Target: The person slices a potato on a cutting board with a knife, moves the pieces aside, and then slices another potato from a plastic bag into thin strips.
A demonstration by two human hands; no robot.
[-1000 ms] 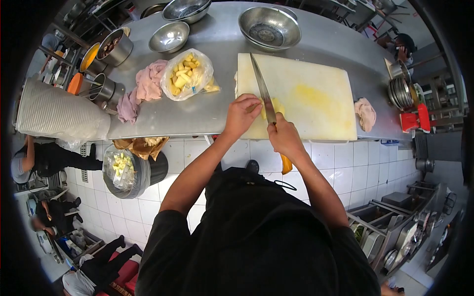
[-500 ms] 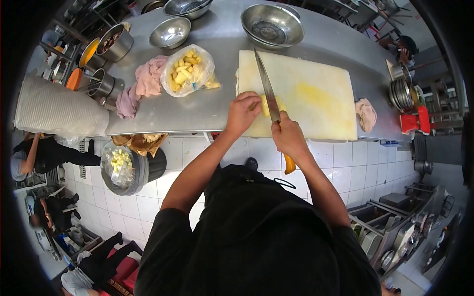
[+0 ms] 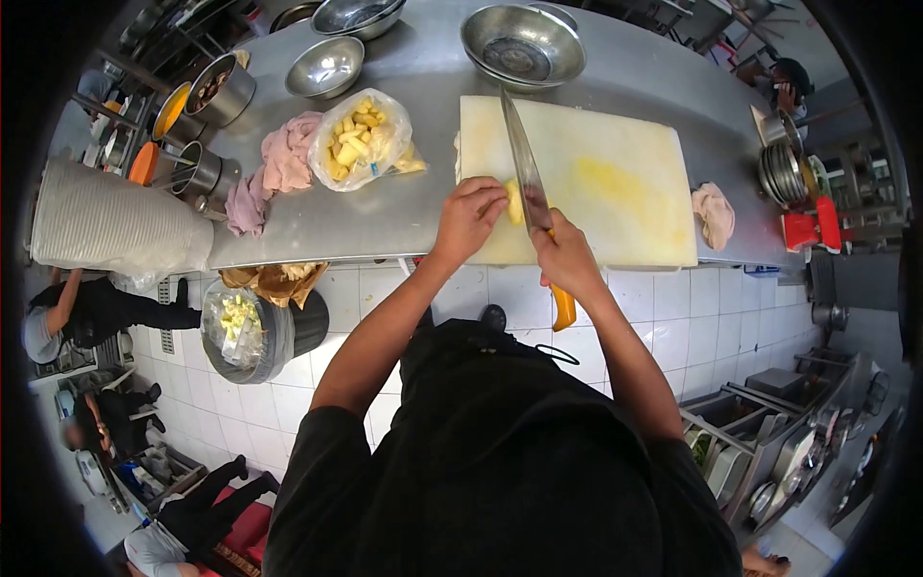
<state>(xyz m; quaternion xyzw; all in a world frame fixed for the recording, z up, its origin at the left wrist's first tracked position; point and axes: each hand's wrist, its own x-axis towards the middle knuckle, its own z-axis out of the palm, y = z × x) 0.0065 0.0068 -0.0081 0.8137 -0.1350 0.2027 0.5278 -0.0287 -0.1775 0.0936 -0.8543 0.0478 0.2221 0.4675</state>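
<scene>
On the white cutting board, a small piece of peeled yellow root, perhaps ginger, lies between my two hands. The fingertips of my left hand are bent and closed against its left side. My right hand grips a large knife by its yellow handle, and the blade points away from me just right of the piece. The blade partly hides what lies beside it. Yellow stains mark the right half of the board. To the left, a clear plastic bag holds several yellow peeled pieces.
Metal bowls stand behind the board. Pink cloths lie left of the bag, and another cloth lies right of the board. Stacked plastic containers fill the left end. Below the table edge is a bin with scraps. Other people are farther left.
The knife blade has shifted slightly to the right, and the yellow piece now shows on its left side. My left hand stays close to the piece.
</scene>
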